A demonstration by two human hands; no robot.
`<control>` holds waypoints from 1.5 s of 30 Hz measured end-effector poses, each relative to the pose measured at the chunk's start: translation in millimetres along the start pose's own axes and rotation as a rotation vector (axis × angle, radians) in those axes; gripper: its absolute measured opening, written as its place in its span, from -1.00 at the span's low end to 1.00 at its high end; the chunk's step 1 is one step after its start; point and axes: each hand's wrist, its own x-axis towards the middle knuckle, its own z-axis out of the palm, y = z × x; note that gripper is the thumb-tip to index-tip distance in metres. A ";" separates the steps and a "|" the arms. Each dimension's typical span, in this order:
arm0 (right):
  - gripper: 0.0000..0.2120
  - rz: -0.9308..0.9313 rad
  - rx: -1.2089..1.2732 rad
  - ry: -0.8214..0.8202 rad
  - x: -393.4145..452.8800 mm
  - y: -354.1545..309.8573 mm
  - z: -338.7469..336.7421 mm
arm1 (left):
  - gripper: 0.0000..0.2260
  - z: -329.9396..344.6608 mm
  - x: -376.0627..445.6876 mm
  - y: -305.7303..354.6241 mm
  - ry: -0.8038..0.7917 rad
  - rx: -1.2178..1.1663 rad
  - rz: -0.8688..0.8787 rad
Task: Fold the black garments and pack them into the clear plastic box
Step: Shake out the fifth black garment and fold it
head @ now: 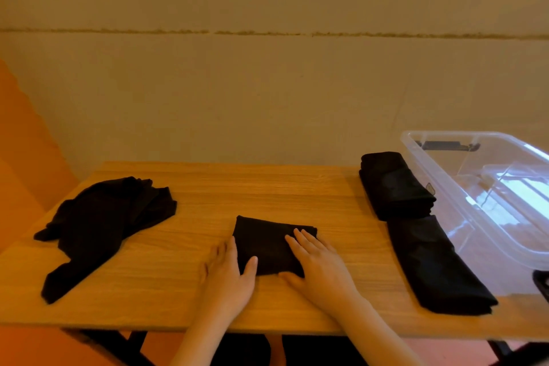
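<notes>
Folded black garment (269, 242) lies on the table (184, 246), both hands' flat fingers (300, 242) pressing it.

folded black garments (269, 244) 3 | unfolded garment (101, 226) 1 | clear box (490, 202) 1 | hands (228, 273) 2

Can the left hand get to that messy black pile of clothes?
Probably yes. The left hand rests by the folded garment, and only bare table lies between it and the unfolded pile.
</notes>
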 end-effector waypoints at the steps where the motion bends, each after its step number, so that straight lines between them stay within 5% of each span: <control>1: -0.18 -0.016 -0.003 0.016 -2.6 1.3 -0.4 | -0.41 -0.5 -0.3 2.7 -0.004 -0.043 -0.013; 10: -0.28 -0.048 0.050 0.112 -18.0 4.9 -6.2 | -0.43 -24.4 2.6 19.2 -0.102 -0.753 -0.179; 13: -0.41 -0.030 0.426 0.088 -21.3 9.3 -21.8 | -0.47 -39.6 9.7 6.4 -0.210 -0.880 -0.054; 17: -0.84 0.118 0.984 -0.024 -19.1 22.3 -48.3 | -0.02 -49.4 17.1 -11.9 -0.406 -0.825 0.285; 22: -0.89 0.299 1.530 -0.126 -19.8 35.0 -62.3 | 0.03 -44.0 15.0 -4.8 -0.698 -0.768 0.418; 28: -0.85 0.722 1.743 -0.216 -28.7 49.9 -60.8 | -0.50 -37.6 8.0 21.7 -0.735 -0.820 0.302; 30: -0.79 0.741 1.779 -0.241 -32.7 54.6 -64.0 | -0.90 -32.4 2.2 32.4 -0.672 -0.955 0.195; 32: -0.83 0.735 1.820 -0.225 -34.2 59.0 -68.2 | -0.65 -26.3 5.7 39.1 -0.615 -0.966 0.121; 35: -0.83 0.749 1.742 -0.167 -30.5 62.3 -66.4 | -0.62 -24.9 13.6 41.6 -0.562 -1.010 0.021; 40: -0.59 0.504 0.727 0.110 -23.2 73.4 -40.1 | -0.80 -16.7 20.9 32.5 -0.416 -0.844 -0.115; 43: -0.39 0.227 0.675 0.079 -35.7 66.4 -43.5 | -0.62 -16.1 22.4 25.9 -0.195 -0.440 0.222; 45: -0.27 0.081 0.593 -0.076 -42.4 56.8 -40.2 | -0.40 -17.4 22.6 22.8 -0.242 -0.165 0.497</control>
